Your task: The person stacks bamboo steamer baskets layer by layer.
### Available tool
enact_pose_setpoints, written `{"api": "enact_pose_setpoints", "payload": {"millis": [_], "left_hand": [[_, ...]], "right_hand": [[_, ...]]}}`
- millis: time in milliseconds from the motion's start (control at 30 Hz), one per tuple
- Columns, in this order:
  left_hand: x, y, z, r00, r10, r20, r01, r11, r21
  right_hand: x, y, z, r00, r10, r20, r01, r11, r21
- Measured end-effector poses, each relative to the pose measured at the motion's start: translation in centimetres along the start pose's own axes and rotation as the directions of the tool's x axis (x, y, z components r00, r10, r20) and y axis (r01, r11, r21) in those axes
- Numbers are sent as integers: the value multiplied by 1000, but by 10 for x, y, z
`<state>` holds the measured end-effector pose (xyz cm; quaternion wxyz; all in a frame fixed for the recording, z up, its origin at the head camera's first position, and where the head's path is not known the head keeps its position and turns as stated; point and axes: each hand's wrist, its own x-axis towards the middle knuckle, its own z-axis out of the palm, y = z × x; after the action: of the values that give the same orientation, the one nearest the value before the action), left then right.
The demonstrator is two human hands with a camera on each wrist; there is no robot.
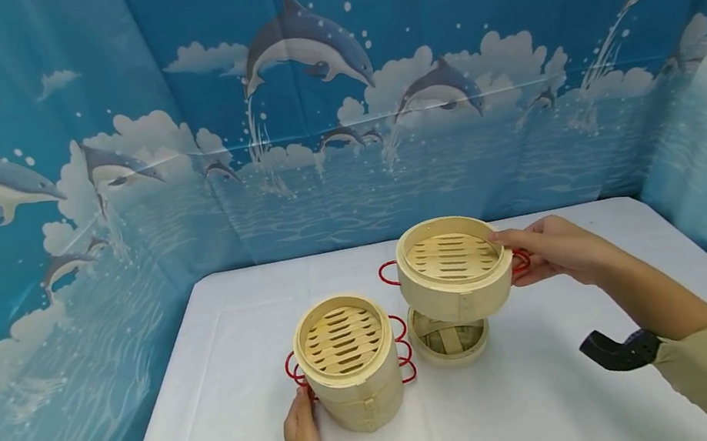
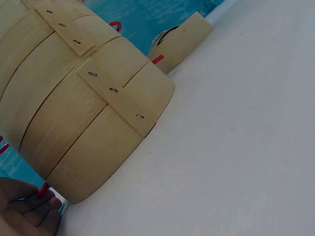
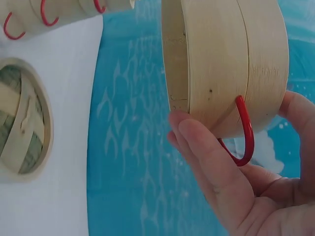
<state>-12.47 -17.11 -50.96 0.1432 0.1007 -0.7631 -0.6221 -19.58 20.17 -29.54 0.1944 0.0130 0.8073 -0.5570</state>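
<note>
My right hand (image 1: pixel 551 250) holds up a round bamboo steamer basket (image 1: pixel 457 297) by its side, thumb at the rim and fingers below. In the right wrist view, a red handle (image 3: pixel 247 130) on that basket lies between the thumb and fingers. A stack of bamboo steamer baskets (image 1: pixel 361 391) stands on the table, slatted floor showing in the top one and red handles along both sides. My left hand (image 1: pixel 302 436) is at the stack's left side, fingers curled at a low red handle (image 2: pixel 43 190). Partly hidden beneath the raised basket lies a steamer lid (image 1: pixel 456 355), woven inside showing.
A white cloth covers the table (image 1: pixel 215 400). Behind and beside it hangs a blue curtain (image 1: pixel 320 187) printed with dolphins and waves. A black strap (image 1: pixel 621 350) shows at my right sleeve.
</note>
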Motion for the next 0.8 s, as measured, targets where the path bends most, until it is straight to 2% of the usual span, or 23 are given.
{"api": "enact_pose_setpoints", "payload": {"millis": [233,800], "left_hand": [[-1,0,0,1000,-10,3,10,1000,0],[-1,3,0,1000,10,0,-10,1000,-18]], "right_hand": [[10,-12,26,999,-47,29,46,999,4],[30,-29,90,997,-71,2,71,997,26]]}}
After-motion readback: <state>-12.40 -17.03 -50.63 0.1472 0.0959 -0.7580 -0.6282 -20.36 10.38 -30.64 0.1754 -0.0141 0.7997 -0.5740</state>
